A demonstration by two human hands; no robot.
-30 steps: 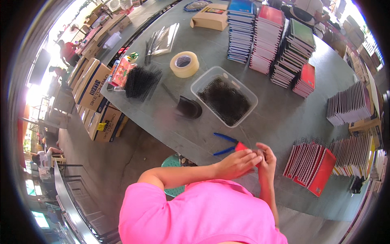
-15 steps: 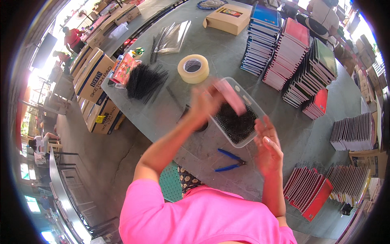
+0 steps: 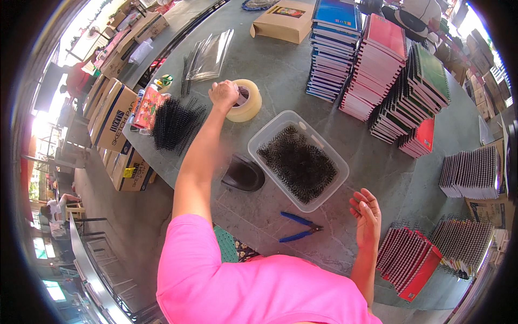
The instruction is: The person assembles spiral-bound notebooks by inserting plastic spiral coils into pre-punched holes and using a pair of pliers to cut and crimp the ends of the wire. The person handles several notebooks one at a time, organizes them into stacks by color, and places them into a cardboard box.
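Moved since half a second ago: swung left hand from above the tub out to the tape roll; drew right hand away from the tub's rim.
Tabletop: grey, hard-looking; carrying everything noted below.
Tub: clear plastic, probably light with some flex; best taken by opposite rims, kept level.
Coils in tub: black, heaped, likely springy and quick to snag; better pinched a few at a time.
Tape roll: lying flat on the tabletop, beyond the tub to the left, near the clear sheets. Probably compact, fairly dense, stiff, smooth on the sides; best held across the wall, thumb inside the core, fingers outside.
Left arm: stretched far forward from the pink sleeve, almost straight, angled slightly outward near the top.
Right forearm: raised from the lower edge, near upright.
Left hand: fingers curled, knuckles up, overlapping the roll's left side; cannot tell whether touching, or gripping anything.
Right hand: fingers loosely spread, palm bare, beyond the pliers to the right.
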